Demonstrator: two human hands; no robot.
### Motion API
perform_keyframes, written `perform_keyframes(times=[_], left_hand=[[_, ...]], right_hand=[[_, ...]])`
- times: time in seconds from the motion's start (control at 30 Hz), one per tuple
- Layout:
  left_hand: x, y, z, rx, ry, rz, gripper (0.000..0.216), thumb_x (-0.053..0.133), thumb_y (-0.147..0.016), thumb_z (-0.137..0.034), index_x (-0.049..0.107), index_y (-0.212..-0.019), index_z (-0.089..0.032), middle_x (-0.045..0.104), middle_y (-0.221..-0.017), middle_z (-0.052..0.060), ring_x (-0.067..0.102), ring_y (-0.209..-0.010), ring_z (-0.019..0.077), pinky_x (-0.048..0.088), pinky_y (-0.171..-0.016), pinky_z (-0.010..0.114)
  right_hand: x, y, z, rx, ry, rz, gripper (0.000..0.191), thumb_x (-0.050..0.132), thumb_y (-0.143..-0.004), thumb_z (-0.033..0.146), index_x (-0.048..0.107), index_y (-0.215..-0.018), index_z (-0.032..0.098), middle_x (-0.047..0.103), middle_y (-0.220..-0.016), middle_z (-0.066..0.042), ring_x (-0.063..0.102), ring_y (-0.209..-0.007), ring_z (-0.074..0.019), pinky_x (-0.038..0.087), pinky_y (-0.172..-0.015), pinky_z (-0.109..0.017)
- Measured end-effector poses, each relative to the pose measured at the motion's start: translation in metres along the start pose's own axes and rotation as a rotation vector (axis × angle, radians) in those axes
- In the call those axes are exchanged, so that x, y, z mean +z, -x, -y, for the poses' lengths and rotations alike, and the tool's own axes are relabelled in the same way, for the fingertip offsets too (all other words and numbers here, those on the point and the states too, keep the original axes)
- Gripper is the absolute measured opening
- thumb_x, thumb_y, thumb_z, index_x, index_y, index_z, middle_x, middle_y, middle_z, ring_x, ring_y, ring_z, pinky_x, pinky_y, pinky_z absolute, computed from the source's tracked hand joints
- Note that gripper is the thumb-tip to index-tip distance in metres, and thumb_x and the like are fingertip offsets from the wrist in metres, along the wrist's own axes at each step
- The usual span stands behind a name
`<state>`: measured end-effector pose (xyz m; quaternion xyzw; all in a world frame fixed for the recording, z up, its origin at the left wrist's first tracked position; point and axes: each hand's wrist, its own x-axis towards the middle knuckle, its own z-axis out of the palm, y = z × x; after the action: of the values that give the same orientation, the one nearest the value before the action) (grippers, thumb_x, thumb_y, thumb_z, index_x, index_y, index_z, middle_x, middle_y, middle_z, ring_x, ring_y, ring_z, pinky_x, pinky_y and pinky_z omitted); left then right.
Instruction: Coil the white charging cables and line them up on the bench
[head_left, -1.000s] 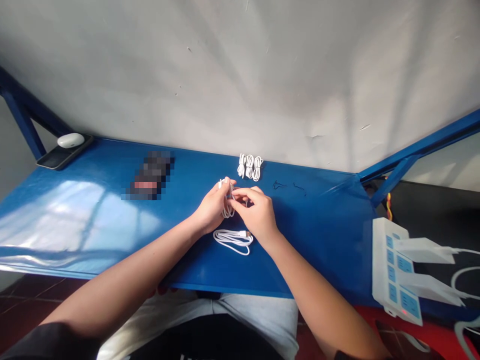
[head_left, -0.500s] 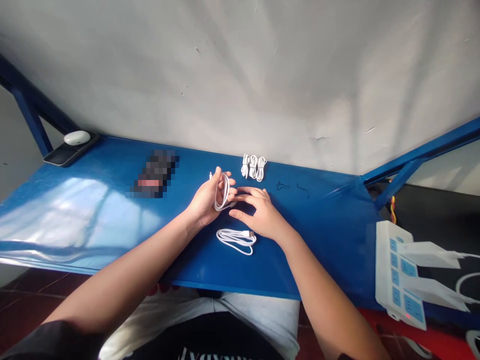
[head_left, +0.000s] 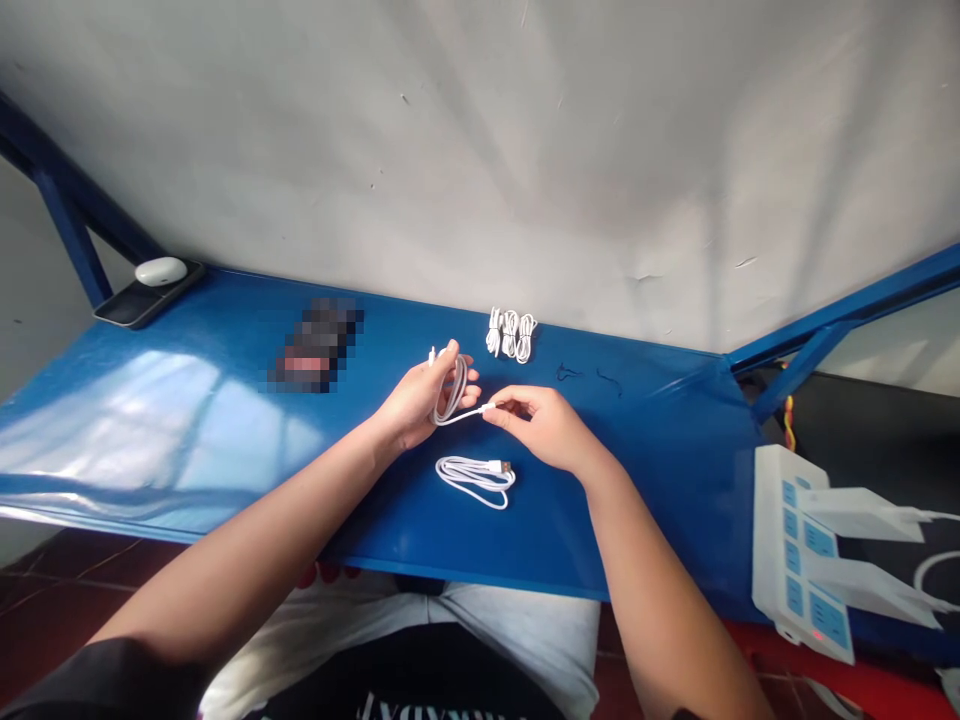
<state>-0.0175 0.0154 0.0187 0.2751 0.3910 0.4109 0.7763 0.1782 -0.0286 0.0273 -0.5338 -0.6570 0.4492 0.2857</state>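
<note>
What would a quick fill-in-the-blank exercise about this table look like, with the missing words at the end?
1. The left hand holds a looped cable coloured ____, and the right hand pinches its end.
2. Beyond the hands, the bundled cables lying side by side number ____.
3. The tabletop is coloured ____.
4. The power strip is on the person's ____ side.

Missing words: white; three; blue; right.
</note>
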Motion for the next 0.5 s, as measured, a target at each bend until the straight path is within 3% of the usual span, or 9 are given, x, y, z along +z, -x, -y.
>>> perform_keyframes(times=[0.23, 0.4, 0.5], left_hand=[[0.005, 0.006, 0.008, -0.102, -0.039, 0.112, 0.051, 0.070, -0.085, -0.060, 0.067, -0.114, -0.017, 0.067, -0.098, 0.007, 0.068, -0.080, 0.0153, 0.064, -0.074, 0.034], [0.010, 0.007, 0.013, -0.024, -0.139, 0.086, 0.053, 0.074, -0.082, -0.059, 0.068, -0.112, -0.016, 0.069, -0.098, 0.007, 0.067, -0.075, 0.0122, 0.062, -0.064, 0.025], [0.010, 0.005, 0.016, 0.042, -0.246, 0.171, 0.047, 0.083, -0.077, -0.048, 0.068, -0.104, -0.012, 0.069, -0.085, 0.006, 0.065, -0.066, 0.0095, 0.057, -0.061, 0.020]], right_hand=[[0.020, -0.009, -0.007, -0.013, -0.142, -0.247, 0.024, 0.077, -0.078, 0.041, 0.072, -0.086, 0.019, 0.065, -0.079, -0.002, 0.053, -0.067, -0.0139, 0.046, -0.064, -0.030], [0.029, -0.013, -0.011, -0.024, -0.105, -0.348, 0.021, 0.076, -0.076, 0.034, 0.075, -0.091, 0.019, 0.066, -0.084, -0.004, 0.055, -0.071, -0.0152, 0.048, -0.067, -0.031], [0.029, -0.011, -0.010, -0.074, -0.061, -0.365, 0.030, 0.071, -0.080, 0.032, 0.077, -0.108, 0.021, 0.068, -0.101, -0.007, 0.061, -0.082, -0.0184, 0.052, -0.071, -0.033]])
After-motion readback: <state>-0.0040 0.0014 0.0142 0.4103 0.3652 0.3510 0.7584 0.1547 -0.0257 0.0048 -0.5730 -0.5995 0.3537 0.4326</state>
